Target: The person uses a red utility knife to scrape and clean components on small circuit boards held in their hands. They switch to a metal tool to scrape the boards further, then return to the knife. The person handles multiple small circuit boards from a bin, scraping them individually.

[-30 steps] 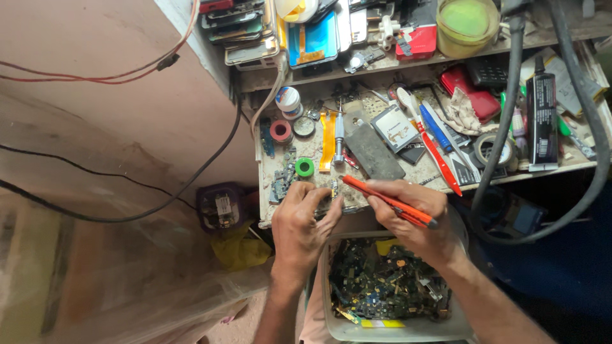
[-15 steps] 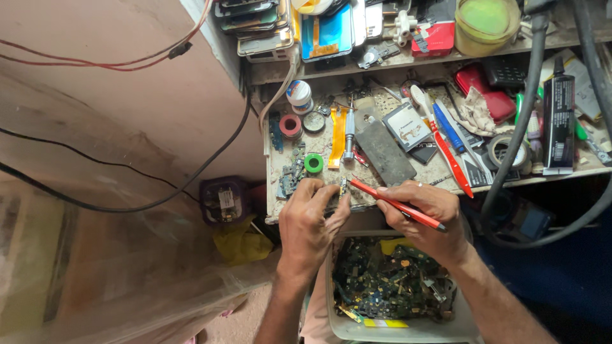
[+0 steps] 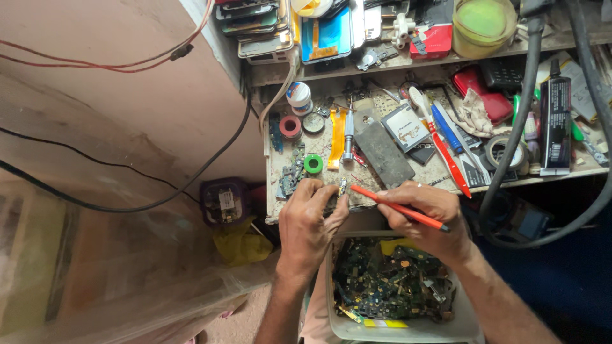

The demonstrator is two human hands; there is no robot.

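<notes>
Your left hand (image 3: 310, 220) pinching a small metal part (image 3: 342, 187), right hand (image 3: 426, 213) at three o'clock gripping a slim orange tool (image 3: 398, 207).

Head view, steeply down, seemingly near.

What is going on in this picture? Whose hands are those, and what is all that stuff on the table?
The picture comes from a small camera worn on a person's head, so you look down as they do. The two bare hands are theirs. The left hand pinches a tiny metal part at the edge of a crowded workbench. The right hand holds a thin orange tool like a pencil, its tip close to that part. On the bench lie a green tape roll, a red tape roll, a grey phone lying flat, a black tube and many small bits. Below the hands sits a white tub full of old green circuit boards.
</notes>
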